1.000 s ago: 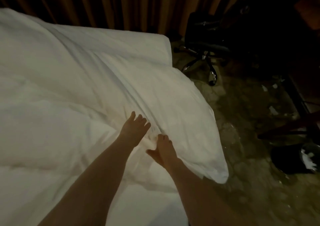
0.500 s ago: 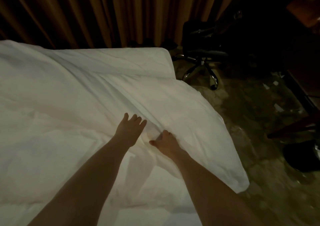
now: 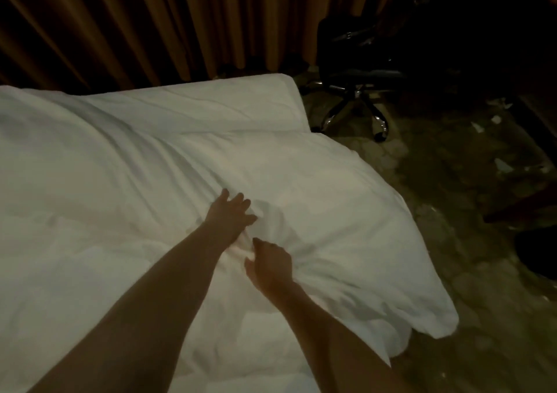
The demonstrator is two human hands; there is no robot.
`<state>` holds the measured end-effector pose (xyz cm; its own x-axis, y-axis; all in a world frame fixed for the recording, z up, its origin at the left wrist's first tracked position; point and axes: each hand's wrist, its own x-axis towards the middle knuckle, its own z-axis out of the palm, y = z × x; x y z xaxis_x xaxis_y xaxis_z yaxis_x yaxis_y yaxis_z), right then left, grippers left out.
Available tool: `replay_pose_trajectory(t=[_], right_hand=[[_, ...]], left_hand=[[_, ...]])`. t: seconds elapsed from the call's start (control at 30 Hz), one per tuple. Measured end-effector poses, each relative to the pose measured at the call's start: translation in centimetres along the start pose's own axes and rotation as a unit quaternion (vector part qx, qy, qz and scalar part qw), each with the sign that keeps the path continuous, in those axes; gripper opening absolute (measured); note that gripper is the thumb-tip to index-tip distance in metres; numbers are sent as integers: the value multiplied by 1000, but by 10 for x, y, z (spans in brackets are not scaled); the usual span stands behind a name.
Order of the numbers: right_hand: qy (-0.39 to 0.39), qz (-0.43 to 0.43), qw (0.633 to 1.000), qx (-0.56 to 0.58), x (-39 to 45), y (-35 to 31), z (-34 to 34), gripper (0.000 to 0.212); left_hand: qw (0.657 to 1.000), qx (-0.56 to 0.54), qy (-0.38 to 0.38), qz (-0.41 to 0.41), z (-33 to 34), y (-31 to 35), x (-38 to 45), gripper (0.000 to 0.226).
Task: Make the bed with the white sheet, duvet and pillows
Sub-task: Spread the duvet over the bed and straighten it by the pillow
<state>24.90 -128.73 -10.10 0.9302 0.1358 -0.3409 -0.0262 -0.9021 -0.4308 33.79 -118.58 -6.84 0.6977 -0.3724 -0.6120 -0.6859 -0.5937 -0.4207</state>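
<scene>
A white duvet lies rumpled over the bed and fills the left and middle of the head view; its right corner hangs over the bed's edge toward the floor. Beyond it the white sheet covers the mattress up to the far corner. My left hand rests on the duvet with fingers spread and straight. My right hand lies just below and right of it, fingers curled into a bunched fold of the duvet. No pillows are in view.
Brown curtains hang behind the bed. A black office chair on a chrome wheeled base stands at the bed's far right corner. The dark patterned floor on the right carries scraps of paper, and dark furniture fills the right edge.
The view has tilted up, showing more curtain. My right hand has drawn back toward me and bunched the duvet. My left hand stays flat on the cloth.
</scene>
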Motion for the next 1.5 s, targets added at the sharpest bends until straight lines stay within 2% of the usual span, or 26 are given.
replay_pose_trajectory(t=[0.13, 0.23, 0.33, 0.43, 0.53, 0.57, 0.63, 0.67, 0.7, 0.77, 0.87, 0.9, 0.97, 1.0, 1.03, 1.07, 1.1, 1.13, 1.17, 1.2, 1.27, 1.3, 1.33, 1.43, 1.47, 1.5], right_hand=[[38, -31, 999, -20, -16, -10, -10, 23], [25, 2, 999, -34, -25, -18, -10, 23], [-29, 28, 996, -78, -41, -36, 3, 27], [-52, 32, 990, -130, -53, -56, 33, 32], [11, 51, 991, -120, -55, -79, 57, 31], [23, 41, 991, -122, -54, -79, 65, 21], [-2, 33, 994, -100, -49, -71, 79, 11], [-1, 25, 995, -95, -50, -68, 81, 5], [-1, 6, 995, -96, -56, -69, 83, 11], [43, -24, 995, -85, -66, -66, 85, 32], [9, -62, 989, -131, -40, -62, 46, 36], [28, -45, 989, -137, -26, -59, 30, 36], [69, 94, 988, -104, -10, -65, 32, 41], [76, 176, 977, -96, -13, -66, 30, 42], [103, 272, 957, -3, -13, -71, -8, 42], [153, 297, 935, -117, -13, -66, -35, 42], [149, 288, 936, -140, -1, -66, -68, 38], [132, 207, 959, -138, 10, -70, -102, 29], [205, 120, 961, -144, 23, -79, -126, 25], [186, 35, 977, -100, 29, -76, -125, 25], [-25, 69, 986, -150, 6, -51, -53, 26], [-100, 119, 978, -139, -21, -40, 9, 25], [-120, 124, 975, -142, -44, -25, 55, 24], [-42, 48, 987, -150, -62, -1, 114, 13], [17, 29, 987, -159, -54, 6, 114, 11], [20, 40, 985, -168, -54, 8, 106, 9]], left_hand=[[997, 44, -65, -2, 0, -52, -13, 65], [998, 13, -62, -13, 14, -76, -41, 35], [998, -5, 62, -12, 65, -68, -73, 24], [970, -149, 183, -50, 138, -50, -90, 42], [952, -94, 280, -76, 172, -37, -114, 12], [949, -104, 295, -47, 180, -36, -116, 13], [958, -208, 197, -1, 200, -45, -115, 32], [944, -250, 207, -55, 209, -46, -111, 37], [935, -276, 207, -82, 208, -43, -116, 31], [947, -260, 189, -27, 198, -38, -127, 8], [919, -215, 330, 2, 176, -53, -128, 22], [899, -194, 392, -5, 144, -70, -126, 27], [888, -157, 429, -57, 53, -121, -127, 30], [886, -138, 430, -108, 12, -143, -126, 29], [876, -173, 421, -160, -25, -161, -131, 32], [869, -205, 396, -213, -49, -173, -137, 34], [854, -230, 388, -260, -58, -176, -138, 36], [843, -242, 383, -289, -49, -166, -136, 39], [850, -232, 374, -291, -18, -146, -126, 42], [862, -205, 371, -277, 28, -115, -113, 42], [926, -220, 268, -149, 120, -35, -112, 39], [943, -242, 202, -107, 164, 5, -110, 36], [948, -246, 187, -81, 195, 28, -105, 34], [959, -266, 82, -50, 204, 43, -116, 35], [968, -235, 65, -50, 203, 42, -112, 38], [963, -245, 81, -81, 193, 38, -110, 39]])
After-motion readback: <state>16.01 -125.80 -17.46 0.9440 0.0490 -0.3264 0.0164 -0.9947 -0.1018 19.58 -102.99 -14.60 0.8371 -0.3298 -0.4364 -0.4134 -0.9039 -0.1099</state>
